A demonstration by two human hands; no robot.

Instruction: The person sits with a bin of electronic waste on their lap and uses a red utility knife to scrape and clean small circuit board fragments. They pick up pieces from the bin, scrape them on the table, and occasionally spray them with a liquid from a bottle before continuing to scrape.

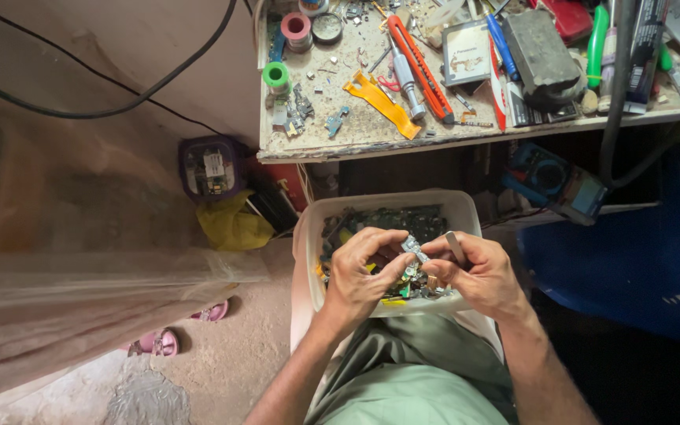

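White plastic tub [466,206] resting on a seated person's lap, part-filled with circuit boards and loose electronic scrap. Both hands work over it: the left hand [362,271] and right hand [478,275] meet at a small silvery metal part [414,247], pinched between the fingertips of both and held just above the heap. The right hand also appears to grip a thin grey tool [456,246] between finger and thumb, though the view is too small to say what kind. Judging by the tub, the sorting looks far from finished: most of the scrap lies jumbled, and no separate pile of picked pieces shows. Beyond, a dusty workbench [340,145] carries an orange utility knife [421,68], a yellow flex strip [383,102], solder spools and a black block. A blue multimeter [552,179] sits on a shelf beneath.
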